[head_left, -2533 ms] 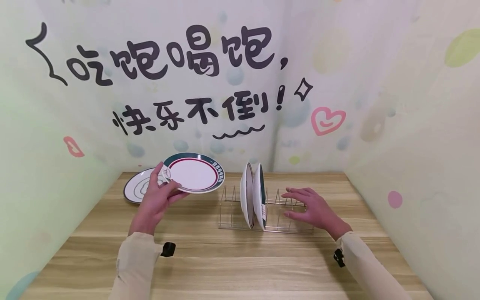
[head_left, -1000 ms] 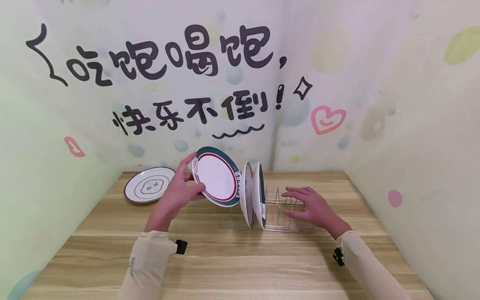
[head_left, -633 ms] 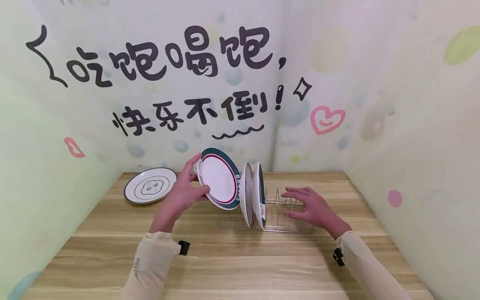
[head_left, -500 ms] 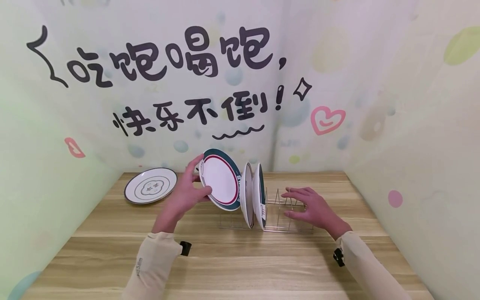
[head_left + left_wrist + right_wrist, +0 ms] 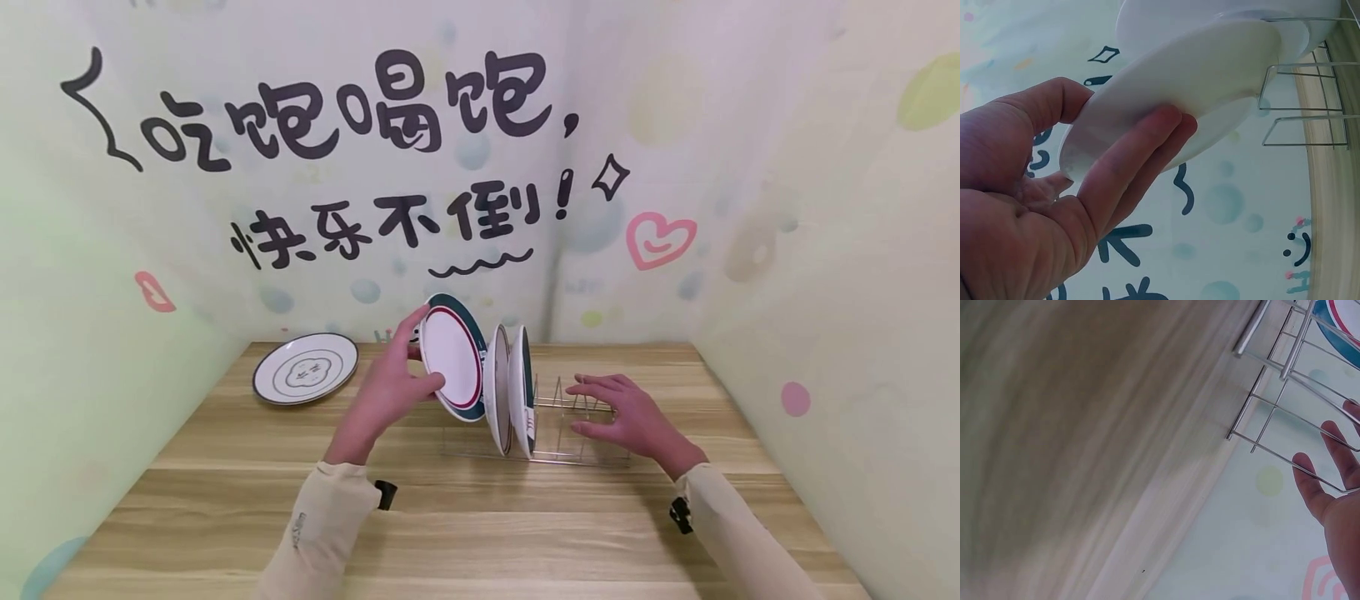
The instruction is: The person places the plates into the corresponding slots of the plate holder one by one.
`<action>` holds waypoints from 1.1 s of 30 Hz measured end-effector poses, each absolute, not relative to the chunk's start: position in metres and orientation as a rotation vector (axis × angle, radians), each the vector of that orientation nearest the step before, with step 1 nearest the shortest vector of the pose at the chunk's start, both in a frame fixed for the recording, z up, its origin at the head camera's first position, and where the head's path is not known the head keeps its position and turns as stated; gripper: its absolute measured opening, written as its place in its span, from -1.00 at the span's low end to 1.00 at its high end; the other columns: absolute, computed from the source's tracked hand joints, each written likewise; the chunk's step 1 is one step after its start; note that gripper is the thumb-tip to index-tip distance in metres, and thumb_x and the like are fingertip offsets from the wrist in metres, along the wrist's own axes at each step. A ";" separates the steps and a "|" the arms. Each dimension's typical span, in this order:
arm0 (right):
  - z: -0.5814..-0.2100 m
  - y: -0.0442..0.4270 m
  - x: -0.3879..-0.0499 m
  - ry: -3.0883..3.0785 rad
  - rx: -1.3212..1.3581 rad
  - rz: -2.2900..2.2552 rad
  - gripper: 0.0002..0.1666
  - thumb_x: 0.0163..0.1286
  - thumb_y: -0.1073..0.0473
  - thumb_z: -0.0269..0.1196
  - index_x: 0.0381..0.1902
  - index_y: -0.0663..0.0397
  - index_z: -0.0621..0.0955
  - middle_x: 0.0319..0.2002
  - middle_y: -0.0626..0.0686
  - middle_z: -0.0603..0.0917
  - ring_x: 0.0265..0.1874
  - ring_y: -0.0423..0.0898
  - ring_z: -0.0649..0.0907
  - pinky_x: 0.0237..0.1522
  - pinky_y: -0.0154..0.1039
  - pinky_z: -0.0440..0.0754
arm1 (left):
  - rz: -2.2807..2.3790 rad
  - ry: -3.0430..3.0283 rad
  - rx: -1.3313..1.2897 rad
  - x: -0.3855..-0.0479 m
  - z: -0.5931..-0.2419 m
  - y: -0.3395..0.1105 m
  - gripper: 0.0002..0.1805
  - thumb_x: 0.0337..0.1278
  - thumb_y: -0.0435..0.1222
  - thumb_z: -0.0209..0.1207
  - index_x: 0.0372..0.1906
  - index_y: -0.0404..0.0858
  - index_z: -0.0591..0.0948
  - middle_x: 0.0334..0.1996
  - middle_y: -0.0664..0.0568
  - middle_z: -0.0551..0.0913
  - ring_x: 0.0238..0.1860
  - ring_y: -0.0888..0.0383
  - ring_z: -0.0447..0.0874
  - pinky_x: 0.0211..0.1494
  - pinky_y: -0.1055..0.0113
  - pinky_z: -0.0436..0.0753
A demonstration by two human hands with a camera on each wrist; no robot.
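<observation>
My left hand [image 5: 393, 383] pinches a white plate [image 5: 453, 358] with a green rim and red ring. The plate is tilted steeply, left of two dishes in the wire rack [image 5: 581, 462]. In the left wrist view, two fingers lie along the plate's underside [image 5: 1179, 81]. A brown-lined dish [image 5: 495, 392] and a green-rimmed dish [image 5: 519, 396] stand upright side by side in the rack. My right hand [image 5: 630, 425] is at the rack's right end; its fingers [image 5: 1338, 450] extend against the wires in the right wrist view.
A white plate with a dark rim and a line pattern [image 5: 307, 371] lies flat at the back left of the wooden table [image 5: 480, 533]. Printed curtains [image 5: 480, 167] close in the back and both sides.
My left hand has carried the green-rimmed plate rightward to the rack, turning it from nearly flat to steeply tilted. The flat plate is uncovered now. The right hand has stayed put.
</observation>
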State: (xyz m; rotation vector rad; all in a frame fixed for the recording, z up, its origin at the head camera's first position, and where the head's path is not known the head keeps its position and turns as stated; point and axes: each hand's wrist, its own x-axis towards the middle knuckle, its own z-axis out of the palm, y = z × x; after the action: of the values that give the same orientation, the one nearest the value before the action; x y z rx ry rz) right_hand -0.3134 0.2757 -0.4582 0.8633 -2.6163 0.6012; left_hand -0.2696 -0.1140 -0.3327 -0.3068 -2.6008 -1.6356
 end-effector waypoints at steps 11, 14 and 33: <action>-0.457 0.277 -0.313 -2.599 0.870 0.614 -0.33 0.27 -0.31 0.43 0.29 -0.31 0.65 0.41 -0.01 0.54 0.28 0.12 0.52 0.20 0.35 0.51 | -1.219 -2.679 -0.406 -0.266 -0.330 -0.093 0.10 0.03 -0.37 0.34 0.65 0.22 0.08 -0.04 -0.10 0.64 -0.65 0.11 0.52 -0.46 0.22 0.56; -0.455 0.276 -0.311 -2.619 0.863 0.623 -0.33 0.27 -0.31 0.44 0.30 -0.31 0.64 0.42 -0.02 0.53 0.29 0.12 0.51 0.22 0.36 0.50 | -1.205 -2.675 -0.416 -0.266 -0.331 -0.089 0.11 0.02 -0.39 0.35 0.64 0.23 0.09 -0.04 -0.11 0.63 -0.63 0.10 0.53 -0.46 0.22 0.57; -0.456 0.276 -0.312 -2.634 0.858 0.632 -0.32 0.27 -0.33 0.43 0.28 -0.25 0.66 0.41 -0.03 0.53 0.28 0.12 0.51 0.22 0.35 0.50 | -0.987 -2.699 -0.507 -0.265 -0.343 -0.063 0.14 0.03 -0.44 0.41 0.67 0.17 0.09 -0.16 -0.04 0.50 -0.42 0.08 0.43 -0.46 0.26 0.52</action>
State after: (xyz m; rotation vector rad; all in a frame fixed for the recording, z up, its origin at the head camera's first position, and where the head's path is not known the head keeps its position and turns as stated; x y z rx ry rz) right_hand -0.3122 0.2759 -0.4558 0.8581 -2.6339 0.6322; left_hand -0.2651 -0.0631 -0.3426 -0.5073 -2.6987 -0.9867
